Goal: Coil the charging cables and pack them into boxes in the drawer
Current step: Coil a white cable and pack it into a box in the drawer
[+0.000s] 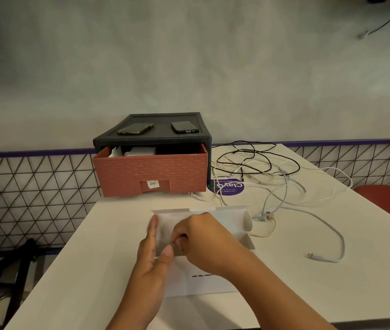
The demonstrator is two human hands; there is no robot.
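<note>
Charging cables [260, 167] sprawl tangled, right of center, on the pale surface [94, 270]. Red drawer [151, 172] pulled open, center. White box [232, 222] open, lower center. Left hand [151, 265] flat against box's left side, grip slack. Right hand [203, 239] curled inside box; can't tell what its grip holds.

Brick-patterned red-brown drawer [151, 172], dark grey cabinet [152, 138], white box [227, 220].
</note>
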